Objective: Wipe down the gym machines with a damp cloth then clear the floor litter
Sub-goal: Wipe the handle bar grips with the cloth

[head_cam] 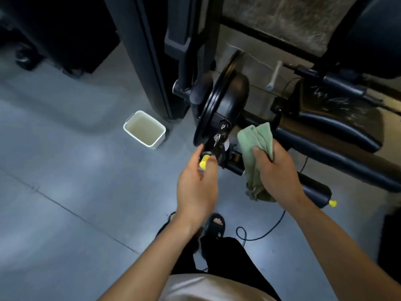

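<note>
One white tub (pixel 145 129) of cloudy water, left hand (pixel 196 187) pinching yellow knob (pixel 204 163), right hand (pixel 276 170) gripping green cloth (pixel 256 140)

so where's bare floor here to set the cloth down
Bare grey floor lies left of the white tub, and between the tub and the left hand. It is crowded to the right: the machine's pulley wheel and padded arms, plus a black cable looped on the floor under the right hand holding the green cloth.

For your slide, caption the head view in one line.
Right hand holds cloth; left hand grips yellow knob.
</note>
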